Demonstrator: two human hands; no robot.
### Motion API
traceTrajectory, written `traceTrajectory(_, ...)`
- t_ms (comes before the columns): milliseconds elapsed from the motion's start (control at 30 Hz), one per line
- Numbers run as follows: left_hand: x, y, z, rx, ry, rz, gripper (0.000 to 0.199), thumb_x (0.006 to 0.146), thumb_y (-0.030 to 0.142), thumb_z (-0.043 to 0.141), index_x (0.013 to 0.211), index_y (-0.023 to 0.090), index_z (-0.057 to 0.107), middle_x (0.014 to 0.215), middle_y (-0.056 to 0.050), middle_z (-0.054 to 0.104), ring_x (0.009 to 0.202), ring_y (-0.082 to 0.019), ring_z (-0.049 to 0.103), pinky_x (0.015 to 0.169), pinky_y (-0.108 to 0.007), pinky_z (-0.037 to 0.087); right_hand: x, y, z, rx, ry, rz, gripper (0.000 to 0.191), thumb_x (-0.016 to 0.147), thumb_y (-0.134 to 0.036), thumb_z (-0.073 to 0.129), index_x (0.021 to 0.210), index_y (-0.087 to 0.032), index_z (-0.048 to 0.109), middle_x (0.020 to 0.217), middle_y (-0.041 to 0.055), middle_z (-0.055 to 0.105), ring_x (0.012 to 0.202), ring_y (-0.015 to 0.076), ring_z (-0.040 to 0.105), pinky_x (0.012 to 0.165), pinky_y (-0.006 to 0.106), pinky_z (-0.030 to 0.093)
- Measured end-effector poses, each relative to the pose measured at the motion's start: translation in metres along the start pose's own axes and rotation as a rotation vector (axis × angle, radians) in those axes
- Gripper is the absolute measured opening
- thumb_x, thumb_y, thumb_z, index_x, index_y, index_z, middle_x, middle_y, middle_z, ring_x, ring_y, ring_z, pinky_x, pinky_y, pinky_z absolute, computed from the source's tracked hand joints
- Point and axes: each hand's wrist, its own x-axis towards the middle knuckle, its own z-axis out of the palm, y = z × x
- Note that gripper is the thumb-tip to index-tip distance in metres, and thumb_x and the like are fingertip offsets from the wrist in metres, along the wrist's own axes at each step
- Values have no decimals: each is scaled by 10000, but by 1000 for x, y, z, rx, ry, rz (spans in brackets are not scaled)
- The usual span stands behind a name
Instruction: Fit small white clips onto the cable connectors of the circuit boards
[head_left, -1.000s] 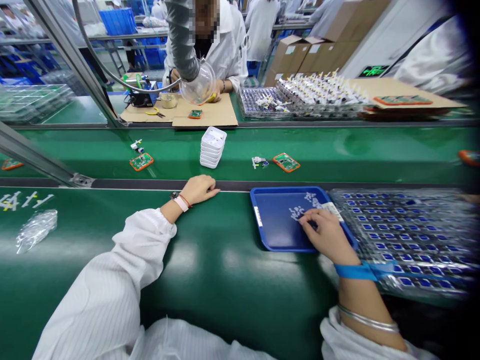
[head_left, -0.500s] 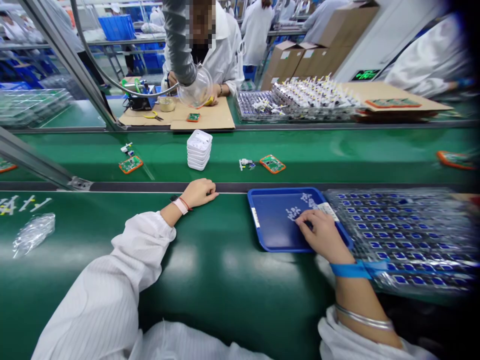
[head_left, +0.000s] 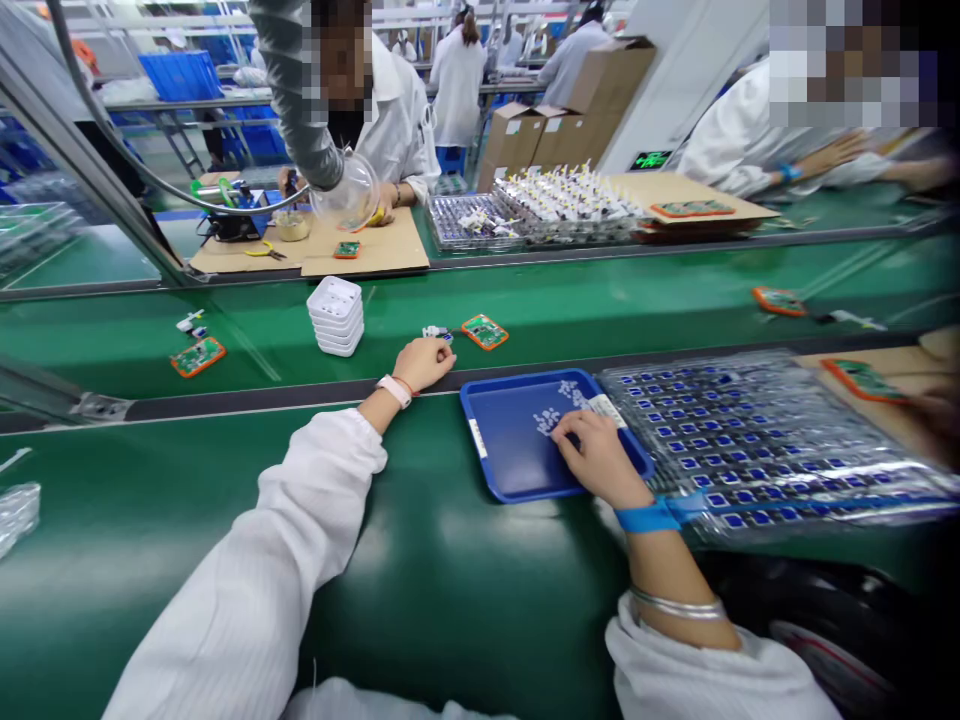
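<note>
On a green conveyor belt (head_left: 465,620), a stack of clear blister trays (head_left: 750,440) lies just beside a blue plastic tray (head_left: 480,450) scattered with small white parts (head_left: 551,420). The right hand (head_left: 596,460) rests curled in the tray, its fingertips (head_left: 559,450) at the parts, any grip hidden. The left hand (head_left: 424,365), loosely curved and empty, lies on the dark rail (head_left: 225,400), near a small white-and-blue component (head_left: 436,331) and an orange-framed circuit board (head_left: 485,332)

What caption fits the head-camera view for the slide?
Head view: right hand over small white parts in a blue tray, left hand resting on the green conveyor belt.
</note>
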Motion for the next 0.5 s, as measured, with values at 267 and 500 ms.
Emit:
traceTrajectory(267, 56, 42, 42, 135, 57, -149, 380, 805, 461, 548, 711, 110, 657, 822, -207, 661, 838, -326, 638, 675, -364, 445, -1, -8, -2, 4, -20, 30, 144, 796, -184, 460, 688, -196, 554, 816, 83, 592, 826, 241, 544, 794, 436, 411)
traceTrajectory(500, 41, 6, 18, 63, 146, -144, 242, 728, 271, 589, 522, 158, 529, 588, -97, 607, 684, -230, 609, 603, -302, 418, -1, -15, -6, 27, -16, -12, 138, 803, -175, 455, 703, -201, 546, 850, 78, 582, 851, 237, 538, 808, 442, 411)
